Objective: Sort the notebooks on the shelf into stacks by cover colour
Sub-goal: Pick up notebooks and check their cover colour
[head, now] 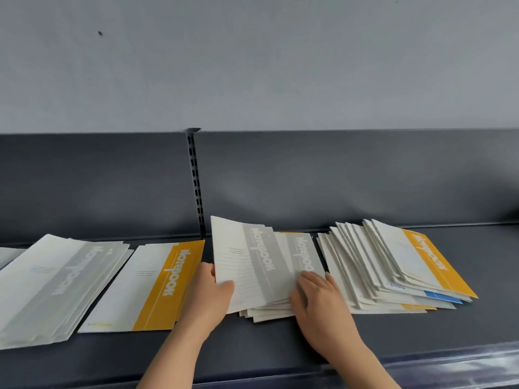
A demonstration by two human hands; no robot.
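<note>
Four groups of notebooks lie along the dark shelf (252,357). At far left is a grey-banded stack (53,284). Beside it lies a yellow-banded stack (148,284). In the middle, my left hand (209,287) grips the left edge of a grey-banded notebook (247,259), whose far end is tilted up off the grey pile (303,256) beneath. My right hand (317,293) rests with spread fingers on that pile's near right part. To the right sits a fanned mixed pile (393,268), a yellow-banded cover on top and blue edges at the bottom.
The shelf's dark back panel (337,178) rises behind the notebooks, with a slotted upright (196,186) at its centre. A clear plastic strip (449,363) runs along the shelf's front edge at right. A grey wall (252,60) fills the view above.
</note>
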